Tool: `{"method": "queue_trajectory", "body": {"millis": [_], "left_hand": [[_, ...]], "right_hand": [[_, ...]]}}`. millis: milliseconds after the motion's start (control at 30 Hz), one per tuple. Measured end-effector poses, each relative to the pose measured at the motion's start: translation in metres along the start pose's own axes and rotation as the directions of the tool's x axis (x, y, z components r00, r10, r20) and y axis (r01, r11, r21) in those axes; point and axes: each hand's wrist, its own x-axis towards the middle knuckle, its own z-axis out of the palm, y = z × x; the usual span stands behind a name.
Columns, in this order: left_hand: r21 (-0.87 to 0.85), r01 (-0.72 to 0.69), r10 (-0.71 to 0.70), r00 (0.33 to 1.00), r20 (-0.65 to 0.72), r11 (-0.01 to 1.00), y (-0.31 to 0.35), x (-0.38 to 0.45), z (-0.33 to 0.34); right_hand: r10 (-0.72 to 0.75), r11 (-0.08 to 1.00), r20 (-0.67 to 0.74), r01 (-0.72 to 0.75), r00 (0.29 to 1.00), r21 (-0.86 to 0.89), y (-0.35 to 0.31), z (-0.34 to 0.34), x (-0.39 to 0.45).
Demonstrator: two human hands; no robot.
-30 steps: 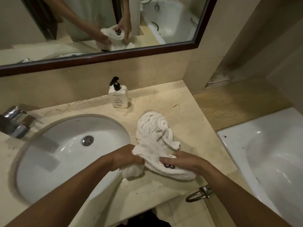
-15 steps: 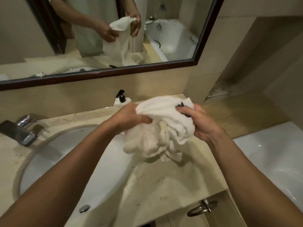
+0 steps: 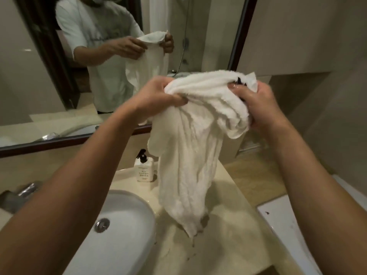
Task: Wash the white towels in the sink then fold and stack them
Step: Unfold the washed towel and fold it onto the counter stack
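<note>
Both hands hold 1 white towel [image 3: 190,147] up in the air above the marble counter [image 3: 224,241]. The left hand [image 3: 158,96] grips the towel's upper edge with its fingers curled into the bunched cloth, and the right hand [image 3: 256,104] clutches the other end of that edge, fingers wrapped round a thick wad of folds. Between the 2 hands the fabric is gathered in ridges; below them it hangs in a long, crumpled drape, narrowing to a tip just above the counter, to the right of the sink [image 3: 111,231]. Whether that tip touches the stone cannot be told. A small dark mark shows on the towel near the right hand's fingertips.

The hanging towel stands in the way of much of the counter behind it and covers part of the mirror's dark frame. To the left of the towel, against the wall, stands a white pump bottle [image 3: 144,169] with a black top, upright and partly overlapped at its right side by the cloth. The sink's drain [image 3: 102,225] is visible in the white basin, and a chrome faucet [image 3: 17,195] sits at the sink's far left. Right of the counter lies the white rim of a bathtub [image 3: 294,231]. The mirror [image 3: 59,76] above the counter reflects the person holding the towel.
</note>
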Motion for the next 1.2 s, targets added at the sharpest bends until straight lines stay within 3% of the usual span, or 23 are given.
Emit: {"method": "queue_trajectory", "body": {"millis": [200, 367, 467, 567, 667, 767, 833, 933, 1067, 1200], "left_hand": [[0.09, -0.177, 0.19, 0.967, -0.173, 0.98, 0.06, 0.008, -0.014], [0.153, -0.162, 0.166, 0.986, -0.013, 0.975, 0.051, -0.031, -0.009], [0.162, -0.044, 0.011, 0.98, 0.197, 0.986, 0.027, -0.059, 0.002], [0.192, 0.116, -0.192, 0.875, 0.444, 0.974, -0.01, -0.085, 0.025], [0.203, 0.35, -0.4, 0.703, 0.589, 0.915, -0.064, -0.112, 0.056], [0.23, 0.464, -0.502, 0.631, 0.591, 0.855, -0.125, -0.136, 0.087], [0.274, 0.474, -0.539, 0.628, 0.562, 0.837, -0.155, -0.147, 0.1], [0.331, 0.446, -0.554, 0.635, 0.538, 0.832, -0.186, -0.15, 0.106], [0.396, 0.342, -0.504, 0.742, 0.443, 0.852, -0.214, -0.137, 0.1], [0.392, 0.367, -0.505, 0.792, 0.344, 0.843, -0.237, -0.128, 0.1]], "right_hand": [[-0.266, 0.964, -0.098, 0.262, 0.959, -0.05, -0.059, -0.01, 0.018], [-0.243, 0.969, -0.035, 0.241, 0.969, -0.052, -0.048, -0.014, -0.031], [-0.108, 0.994, 0.063, 0.11, 0.992, -0.029, -0.022, -0.015, -0.07], [0.143, 0.989, 0.152, -0.147, 0.978, 0.015, 0.021, -0.013, -0.101], [0.439, 0.896, 0.227, -0.441, 0.869, -0.041, 0.078, -0.007, -0.133], [0.608, 0.793, 0.282, -0.579, 0.742, -0.188, 0.136, 0.001, -0.162], [0.65, 0.76, 0.284, -0.603, 0.705, -0.242, 0.165, 0.006, -0.174], [0.647, 0.755, 0.241, -0.561, 0.724, -0.339, 0.2, 0.01, -0.181], [0.6, 0.724, 0.166, -0.443, 0.783, -0.529, 0.235, 0.008, -0.18], [0.583, 0.714, 0.173, -0.399, 0.794, -0.575, 0.254, 0.001, -0.184]]}}
